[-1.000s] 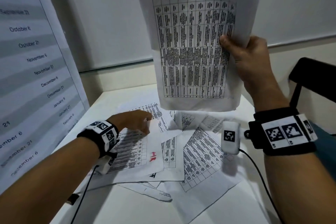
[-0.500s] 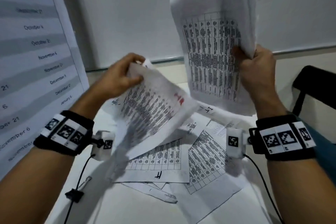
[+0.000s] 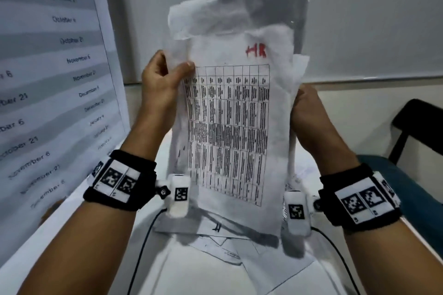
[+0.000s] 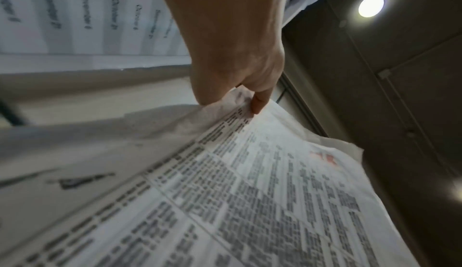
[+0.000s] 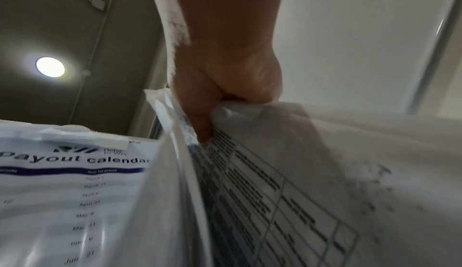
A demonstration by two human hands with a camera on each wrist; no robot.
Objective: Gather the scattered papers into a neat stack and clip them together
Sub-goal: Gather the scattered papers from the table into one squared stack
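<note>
Held sheaf of papers [image 3: 230, 127], upright above the table [image 3: 191, 270].
We grip thin, creased, grid-printed sheets, "HR" in red on top: left hand [image 3: 160, 88] pinching the left edge, right hand [image 3: 309, 115] clamped on the right; loose sheets [image 3: 275, 268] lie beneath.

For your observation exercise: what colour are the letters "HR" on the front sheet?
Red, handwritten on the front sheet; clearest in the head view.

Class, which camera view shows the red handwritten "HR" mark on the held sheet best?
The head view: the red "HR" mark faces the camera, legible. The left wrist view shows only a blurred red smear; the right wrist view shows none.
</note>
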